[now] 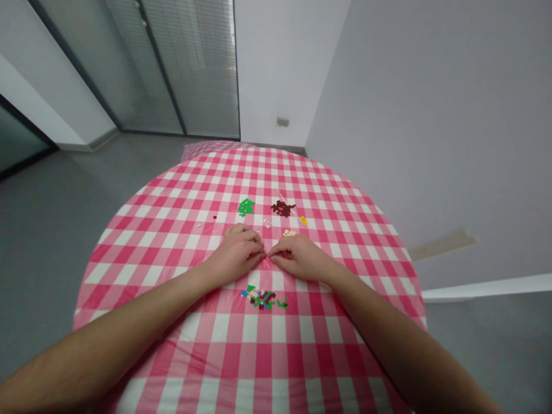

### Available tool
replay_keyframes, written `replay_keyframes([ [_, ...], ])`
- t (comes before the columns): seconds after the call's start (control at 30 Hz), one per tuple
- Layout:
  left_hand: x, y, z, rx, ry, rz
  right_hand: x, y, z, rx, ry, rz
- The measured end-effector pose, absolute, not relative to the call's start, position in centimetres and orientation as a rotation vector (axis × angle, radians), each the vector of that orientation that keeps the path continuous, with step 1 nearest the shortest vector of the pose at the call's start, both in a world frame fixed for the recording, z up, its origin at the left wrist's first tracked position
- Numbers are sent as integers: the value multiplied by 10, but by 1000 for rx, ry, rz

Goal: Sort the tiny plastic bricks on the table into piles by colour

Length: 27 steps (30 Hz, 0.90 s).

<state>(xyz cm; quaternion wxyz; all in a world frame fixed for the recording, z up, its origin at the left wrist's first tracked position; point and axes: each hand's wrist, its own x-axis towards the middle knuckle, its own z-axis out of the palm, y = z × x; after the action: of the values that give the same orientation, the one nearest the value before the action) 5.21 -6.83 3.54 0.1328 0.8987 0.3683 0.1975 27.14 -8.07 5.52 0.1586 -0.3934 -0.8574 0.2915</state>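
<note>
Both hands rest near the middle of the table, fingertips almost meeting. My left hand (241,253) is pinched, thumb against fingers. My right hand (302,257) mirrors it in a pinch. Anything between the fingertips is too small or hidden to make out. Just beyond the right hand lie some cream pieces (288,233), partly covered by it. On the near side of the hands is a mixed pile of small toy-brick-like pieces (261,298) in green, brown, blue and cream.
Farther off are a green heap (246,207), a dark brown heap (283,208), yellow pieces (304,220) and white pieces (267,223). A single red piece (214,217) lies to the left. The round table wears a pink-and-white checked cloth (194,345); a wall (431,115) rises at right.
</note>
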Motion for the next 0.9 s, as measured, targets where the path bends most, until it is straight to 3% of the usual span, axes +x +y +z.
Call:
replay_keyframes([
  [0.2,26,-39,37,2460,1527,729,272,-90,62,-991,-2601,1270],
  [0.33,10,-19,34,2310,1737,726,268,-95,66,-959,-2629,1376],
  [0.9,17,-14,32,2325,1909,645,265,-98,68,-1022,-2747,1181],
])
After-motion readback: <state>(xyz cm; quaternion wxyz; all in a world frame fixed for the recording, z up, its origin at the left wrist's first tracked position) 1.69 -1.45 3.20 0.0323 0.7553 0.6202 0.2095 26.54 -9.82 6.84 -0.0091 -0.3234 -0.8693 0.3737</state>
